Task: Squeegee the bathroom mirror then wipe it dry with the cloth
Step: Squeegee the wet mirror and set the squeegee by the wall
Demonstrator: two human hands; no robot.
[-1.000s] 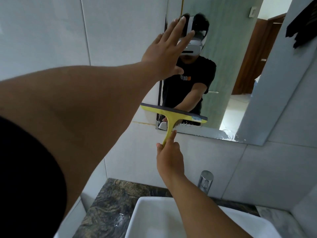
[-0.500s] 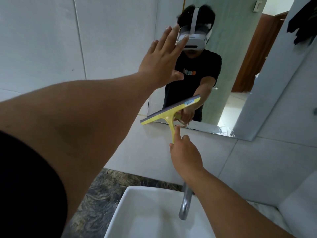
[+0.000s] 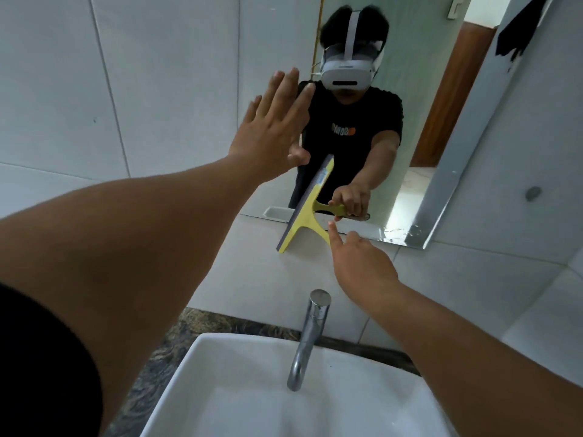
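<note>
The mirror (image 3: 419,99) hangs on the tiled wall and shows a person with a headset. My right hand (image 3: 358,263) grips the handle of a yellow squeegee (image 3: 307,209), index finger stretched along it. The squeegee's blade stands almost upright, tilted right at the top, crossing the mirror's bottom edge. My left hand (image 3: 274,130) is flat with fingers spread at the mirror's left edge, holding nothing. No cloth on the counter is in view.
A white basin (image 3: 239,386) with a chrome tap (image 3: 310,335) sits below on a dark marbled counter (image 3: 161,351). A dark cloth-like thing (image 3: 517,29) hangs at the top right. Water drops cling to the mirror's lower right corner (image 3: 407,231).
The squeegee has turned from lying level to standing nearly upright, and my right hand has shifted right. My view has dropped, bringing the basin and tap into view.
</note>
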